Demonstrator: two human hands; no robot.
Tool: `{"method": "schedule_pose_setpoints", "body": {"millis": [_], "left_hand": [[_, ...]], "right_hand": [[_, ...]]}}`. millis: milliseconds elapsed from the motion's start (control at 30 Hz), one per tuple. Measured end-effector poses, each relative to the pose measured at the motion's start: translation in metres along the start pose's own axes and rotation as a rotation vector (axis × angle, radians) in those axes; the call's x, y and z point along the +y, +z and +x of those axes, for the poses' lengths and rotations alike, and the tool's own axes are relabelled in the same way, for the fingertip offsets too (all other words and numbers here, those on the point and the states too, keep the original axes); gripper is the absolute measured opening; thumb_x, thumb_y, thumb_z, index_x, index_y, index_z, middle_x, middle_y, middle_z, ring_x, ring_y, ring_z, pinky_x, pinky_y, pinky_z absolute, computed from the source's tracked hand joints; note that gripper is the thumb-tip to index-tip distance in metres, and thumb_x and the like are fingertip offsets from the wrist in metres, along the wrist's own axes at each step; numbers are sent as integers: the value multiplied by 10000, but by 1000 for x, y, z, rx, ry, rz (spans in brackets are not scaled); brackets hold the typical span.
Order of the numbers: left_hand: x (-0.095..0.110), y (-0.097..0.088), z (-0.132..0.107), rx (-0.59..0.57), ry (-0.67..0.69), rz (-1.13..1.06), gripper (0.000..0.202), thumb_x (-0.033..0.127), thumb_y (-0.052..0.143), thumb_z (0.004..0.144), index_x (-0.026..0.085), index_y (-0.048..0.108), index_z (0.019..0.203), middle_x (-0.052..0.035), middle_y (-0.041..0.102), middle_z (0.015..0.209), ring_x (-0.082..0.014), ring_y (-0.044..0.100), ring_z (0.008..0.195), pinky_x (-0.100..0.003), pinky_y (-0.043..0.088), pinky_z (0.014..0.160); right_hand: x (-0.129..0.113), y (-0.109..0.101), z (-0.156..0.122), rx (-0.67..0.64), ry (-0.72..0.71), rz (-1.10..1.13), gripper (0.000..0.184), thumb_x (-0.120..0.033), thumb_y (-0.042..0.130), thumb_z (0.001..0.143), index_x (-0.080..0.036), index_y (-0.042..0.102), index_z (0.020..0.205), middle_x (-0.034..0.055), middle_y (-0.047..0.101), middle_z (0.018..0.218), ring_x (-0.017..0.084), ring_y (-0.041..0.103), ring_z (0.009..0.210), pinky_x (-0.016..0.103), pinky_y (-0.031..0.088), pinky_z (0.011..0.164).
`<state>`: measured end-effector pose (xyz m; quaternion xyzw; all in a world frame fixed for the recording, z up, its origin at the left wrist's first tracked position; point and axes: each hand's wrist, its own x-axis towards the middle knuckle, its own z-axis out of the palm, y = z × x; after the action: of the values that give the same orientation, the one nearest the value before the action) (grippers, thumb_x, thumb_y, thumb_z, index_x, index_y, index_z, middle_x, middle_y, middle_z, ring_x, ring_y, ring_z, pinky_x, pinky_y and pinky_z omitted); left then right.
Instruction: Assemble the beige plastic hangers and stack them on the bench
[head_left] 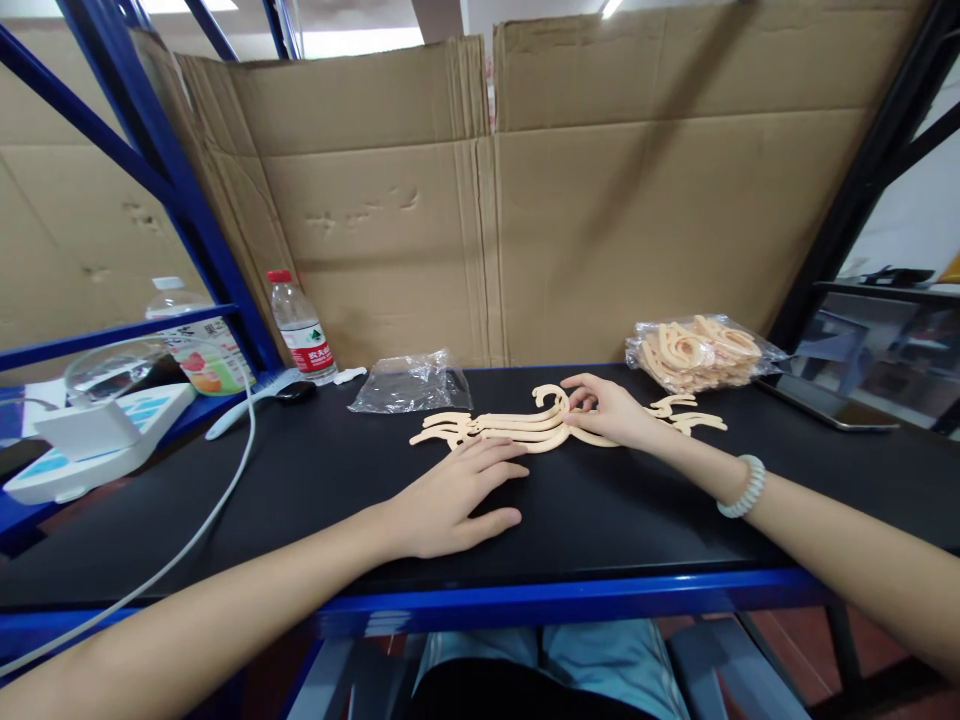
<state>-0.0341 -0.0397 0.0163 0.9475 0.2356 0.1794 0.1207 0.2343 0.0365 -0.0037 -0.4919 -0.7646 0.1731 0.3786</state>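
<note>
Several cream plastic clothes hangers (517, 428) lie stacked on the black tabletop, their hooks gathered near the middle. My right hand (604, 408) has its thumb and fingers closed at the base of the hooks and covers part of the stack. Palm down, my left hand (469, 500) rests with fingers spread; its fingertips reach the near edge of the hangers' left arms. The right ends of the hangers show beyond my right wrist. A pale beaded bracelet (742, 487) circles that forearm.
A crumpled clear plastic bag (412, 383) lies behind the hangers. At back right sits a bag of more hangers (701, 350), beside a dark tablet (829, 385). A red-capped bottle (301, 330), a power strip (97, 450) and a white cable (225, 490) occupy the left.
</note>
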Motion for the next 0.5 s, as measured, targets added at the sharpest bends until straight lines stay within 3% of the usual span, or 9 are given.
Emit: {"method": "schedule_pose_setpoints", "body": {"millis": [167, 300, 400, 500], "left_hand": [[1, 0, 0, -49, -44, -30, 418, 346, 565, 877, 198, 539, 1268, -118, 468, 1387, -283, 362, 1324, -492, 212, 1124], [-1, 1, 0, -63, -66, -72, 457, 361, 581, 865, 199, 524, 1288, -119, 425, 1420, -299, 312, 1354, -503, 213, 1122], [-1, 0, -1, -95, -85, -71, 484, 374, 574, 868, 204, 501, 1315, -119, 388, 1444, -310, 265, 1374, -516, 206, 1121], [-1, -1, -2, -146, -110, -30, 506, 401, 532, 887, 201, 465, 1348, -126, 340, 1469, -311, 229, 1387, -519, 210, 1118]], "right_hand": [[-2, -4, -1, 53, 5, -157, 352, -150, 608, 729, -153, 582, 1080, 36, 658, 886, 154, 577, 707, 311, 494, 712], [-5, -1, -5, 116, -77, -231, 330, -133, 501, 804, -153, 588, 1121, 104, 633, 1026, 214, 602, 926, 388, 490, 855], [-12, 4, -14, 9, -192, -314, 413, -280, 439, 906, -148, 494, 1294, 150, 554, 1242, 271, 495, 1175, 457, 400, 998], [-19, 10, -23, -222, -194, -461, 543, -450, 370, 946, -189, 362, 1422, 140, 311, 1480, 326, 250, 1364, 549, 282, 1063]]}}
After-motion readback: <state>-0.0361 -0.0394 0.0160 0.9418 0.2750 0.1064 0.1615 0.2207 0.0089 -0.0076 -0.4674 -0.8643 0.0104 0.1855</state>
